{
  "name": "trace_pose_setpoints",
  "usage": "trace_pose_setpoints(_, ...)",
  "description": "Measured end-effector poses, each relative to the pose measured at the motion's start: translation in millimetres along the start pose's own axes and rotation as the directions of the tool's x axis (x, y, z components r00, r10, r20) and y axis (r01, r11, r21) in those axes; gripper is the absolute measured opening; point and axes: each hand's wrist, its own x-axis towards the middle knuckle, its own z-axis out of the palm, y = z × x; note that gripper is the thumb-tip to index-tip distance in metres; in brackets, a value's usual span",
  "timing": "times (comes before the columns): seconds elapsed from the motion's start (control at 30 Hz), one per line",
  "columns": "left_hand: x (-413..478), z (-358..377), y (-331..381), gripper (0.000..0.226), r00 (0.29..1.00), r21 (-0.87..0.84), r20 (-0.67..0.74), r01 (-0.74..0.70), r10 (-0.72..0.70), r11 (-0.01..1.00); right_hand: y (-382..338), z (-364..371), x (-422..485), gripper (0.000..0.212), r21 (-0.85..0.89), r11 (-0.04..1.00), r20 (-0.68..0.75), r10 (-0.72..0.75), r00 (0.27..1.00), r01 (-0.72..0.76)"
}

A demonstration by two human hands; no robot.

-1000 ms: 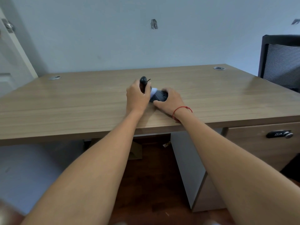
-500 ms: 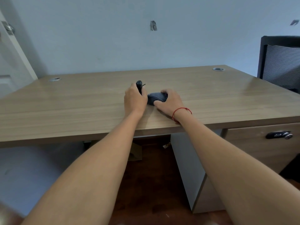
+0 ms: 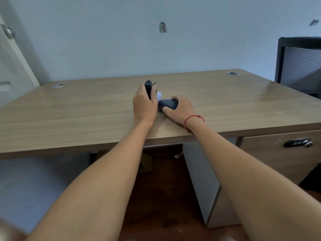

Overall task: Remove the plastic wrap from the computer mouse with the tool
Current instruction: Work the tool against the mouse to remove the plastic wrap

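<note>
A dark computer mouse [image 3: 168, 105] lies on the wooden desk [image 3: 86, 110] near its front edge. My right hand [image 3: 180, 110], with a red string on the wrist, grips the mouse from the right and holds it down. My left hand [image 3: 144, 106] is closed around a black-handled tool [image 3: 148, 88] held upright just left of the mouse. A pale bit of plastic wrap [image 3: 159, 96] shows between the tool and the mouse. The tool's working end is hidden behind my fingers.
A black mesh chair [image 3: 300, 66] stands at the right end of the desk. A drawer with a black lock handle [image 3: 297, 143] sits under the desk on the right. Two cable grommets [image 3: 232, 73] mark the back corners. A door [image 3: 10, 66] is on the left.
My left hand has lifted the tool upward again after dipping it toward the mouse, and the pale wrap is again visible beside the mouse. The right hand stays on the mouse.
</note>
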Motion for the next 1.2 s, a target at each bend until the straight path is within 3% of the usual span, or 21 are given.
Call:
trace_pose_setpoints(0.1, 1, 0, -3, 0.025, 0.999, -0.04, 0.054, 0.009, -0.007, 0.999, 0, 0, 0, 0.05, -0.005, 1.0, 0.004, -0.008, 1.0, 0.008)
trace_pose_setpoints(0.27, 4, 4, -14, 0.028, 0.994, 0.129, 0.077, 0.065, -0.076, 0.989, 0, 0, 0, 0.053, -0.016, 1.0, 0.023, -0.017, 1.0, 0.018)
trace_pose_setpoints(0.43, 3, 0, -3, 0.034, 1.0, -0.078, -0.006, 0.03, -0.03, 0.997, 3, 2, 4, 0.035, -0.046, 0.999, 0.022, -0.015, 1.0, 0.016)
trace_pose_setpoints(0.53, 3, 3, -10, 0.031, 0.994, 0.021, 0.101, 0.048, -0.05, 0.999, 4, 1, 4, 0.043, -0.043, 0.999, 0.015, -0.019, 1.0, 0.02)
trace_pose_setpoints(0.63, 5, 3, -15, 0.03, 0.988, 0.119, 0.08, 0.123, -0.133, 0.985, 5, 1, 4, 0.04, -0.044, 0.999, 0.027, -0.026, 0.999, 0.028)
trace_pose_setpoints(0.8, -1, 1, 1, 0.03, 0.999, -0.057, 0.033, -0.021, 0.023, 0.998, 5, 2, 5, 0.026, 0.0, 1.0, 0.032, -0.019, 0.999, 0.019)
trace_pose_setpoints(0.97, 3, 3, -11, 0.027, 0.994, 0.11, 0.107, 0.026, -0.038, 0.994, 6, 2, 4, 0.041, -0.015, 1.0, 0.027, -0.005, 1.0, 0.006)
trace_pose_setpoints(1.1, 0, 4, -4, 0.026, 0.991, -0.032, 0.093, -0.095, 0.097, 0.995, 6, 0, 5, 0.035, 0.021, 1.0, 0.031, 0.009, 0.999, -0.009)
trace_pose_setpoints(1.2, 0, 4, -4, 0.026, 0.985, -0.044, 0.129, -0.108, 0.113, 0.993, 6, 1, 5, 0.03, 0.042, 0.999, 0.032, 0.006, 0.999, -0.007)
